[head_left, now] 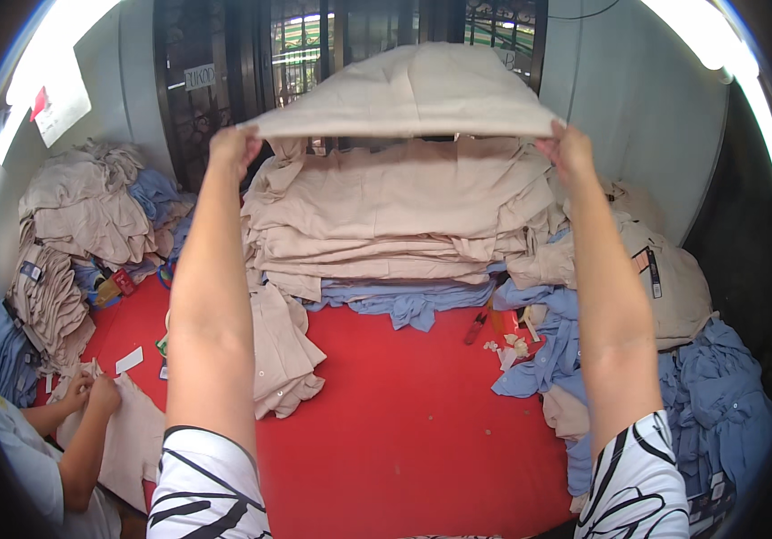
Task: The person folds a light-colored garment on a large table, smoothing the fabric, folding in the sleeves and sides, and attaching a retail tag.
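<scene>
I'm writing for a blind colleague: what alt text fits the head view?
Left hand and right hand hold up a beige garment above stacked beige clothes on a red surface. Blue clothes lie right; a co-worker handles cloth lower left.

short white sleeves (204, 467), black-patterned

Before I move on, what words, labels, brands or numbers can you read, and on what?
White sign, on the dark grille door at upper left: large dark letters, legible but not copied here.
White sheet, far upper left: washed out, unreadable.
Dark tags on beige garments, left and right: too small to read.
Beige cloth between left hand and right hand: no writing visible.
</scene>
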Motion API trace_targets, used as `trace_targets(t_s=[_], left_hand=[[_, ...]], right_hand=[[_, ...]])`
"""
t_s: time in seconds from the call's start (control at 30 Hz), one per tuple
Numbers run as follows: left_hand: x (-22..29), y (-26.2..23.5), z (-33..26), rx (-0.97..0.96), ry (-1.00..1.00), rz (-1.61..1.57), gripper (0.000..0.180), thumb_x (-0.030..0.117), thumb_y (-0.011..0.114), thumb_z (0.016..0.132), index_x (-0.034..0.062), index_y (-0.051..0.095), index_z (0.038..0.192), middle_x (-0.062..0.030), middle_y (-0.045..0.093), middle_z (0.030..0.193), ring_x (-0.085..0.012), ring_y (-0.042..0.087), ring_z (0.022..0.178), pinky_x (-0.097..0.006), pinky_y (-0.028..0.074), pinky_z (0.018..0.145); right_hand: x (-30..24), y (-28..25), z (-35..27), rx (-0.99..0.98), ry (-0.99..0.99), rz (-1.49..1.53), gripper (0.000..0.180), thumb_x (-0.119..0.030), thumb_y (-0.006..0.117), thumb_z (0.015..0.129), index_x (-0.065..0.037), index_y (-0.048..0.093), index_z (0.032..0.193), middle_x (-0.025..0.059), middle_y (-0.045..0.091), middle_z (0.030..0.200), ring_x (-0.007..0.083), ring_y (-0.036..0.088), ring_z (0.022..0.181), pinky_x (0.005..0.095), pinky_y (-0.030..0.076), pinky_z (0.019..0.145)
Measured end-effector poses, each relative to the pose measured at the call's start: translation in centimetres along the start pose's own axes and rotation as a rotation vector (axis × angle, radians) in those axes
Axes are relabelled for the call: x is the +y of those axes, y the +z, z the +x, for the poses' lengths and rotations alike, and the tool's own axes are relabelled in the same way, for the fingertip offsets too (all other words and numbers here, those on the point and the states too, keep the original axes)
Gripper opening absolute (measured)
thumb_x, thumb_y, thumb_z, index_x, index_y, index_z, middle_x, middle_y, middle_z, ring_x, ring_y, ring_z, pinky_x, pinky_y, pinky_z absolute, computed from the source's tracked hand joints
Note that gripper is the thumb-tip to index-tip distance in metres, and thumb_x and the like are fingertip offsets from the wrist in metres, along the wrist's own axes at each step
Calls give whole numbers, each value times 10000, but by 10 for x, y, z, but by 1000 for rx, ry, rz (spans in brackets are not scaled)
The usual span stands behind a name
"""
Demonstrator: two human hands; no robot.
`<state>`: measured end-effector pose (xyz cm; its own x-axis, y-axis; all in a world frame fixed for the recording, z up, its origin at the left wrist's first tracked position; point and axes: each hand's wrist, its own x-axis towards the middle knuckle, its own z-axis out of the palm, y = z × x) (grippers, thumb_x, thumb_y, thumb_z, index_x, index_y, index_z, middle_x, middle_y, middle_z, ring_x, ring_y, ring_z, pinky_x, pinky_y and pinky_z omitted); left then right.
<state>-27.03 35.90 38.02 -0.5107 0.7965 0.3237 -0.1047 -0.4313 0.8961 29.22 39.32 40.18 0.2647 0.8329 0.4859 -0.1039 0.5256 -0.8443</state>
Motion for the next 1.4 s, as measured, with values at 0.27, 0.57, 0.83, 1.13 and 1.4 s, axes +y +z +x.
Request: trace_targets(t_s=[0.27, 0.57, 0.83, 1.13, 1.4], left_hand=[[-177, -55, -66, 101, -226, 140, 360, 37, 734, 814, -7, 549, 1120, -139, 661, 922, -167, 647, 611, -286, 519, 486], [-155, -125, -326, -439, 5, 1574, 667, 439, 730, 842, 167, 524, 1415, -99, 527, 1444, -266, 355, 1439, -560, 293, 1134], [-108, -145, -389, -348, -194, 588, 434, 325, 482, 1041, 17, 599, 1323, -245, 492, 1451, -210, 459, 1370, -307, 366, 1084], [-64, -107, -542, -643, -366, 1009, 455, 359, 568, 978, 67, 599, 1326, -188, 664, 1175, -356, 632, 1115, -421, 476, 961], [-176, -123, -606, -324, 140, 908, 283, 222, 726, 859, 27, 624, 1037, -134, 580, 1084, -329, 551, 1044, -433, 437, 905]], right_hand=[[201, -67, -59, 137, 382, 86, 385, -118, 616, 931, 12, 519, 1279, 170, 587, 1111, 240, 610, 941, 360, 573, 787], [123, -69, -256, -152, 62, -505, 504, -155, 617, 950, -16, 444, 1402, 139, 577, 1260, 182, 587, 1083, 297, 498, 873], [145, -16, -532, -364, 804, 175, 342, -308, 488, 1044, -22, 591, 1200, 125, 640, 1173, 200, 634, 986, 344, 538, 846], [145, -51, -531, -311, 692, -122, 479, -205, 567, 1003, -48, 419, 1431, 109, 579, 1268, 176, 583, 1114, 316, 492, 914], [115, -93, -616, -377, -25, -931, 265, -116, 666, 869, -56, 671, 1127, 110, 608, 1186, 267, 543, 1073, 373, 435, 926]])
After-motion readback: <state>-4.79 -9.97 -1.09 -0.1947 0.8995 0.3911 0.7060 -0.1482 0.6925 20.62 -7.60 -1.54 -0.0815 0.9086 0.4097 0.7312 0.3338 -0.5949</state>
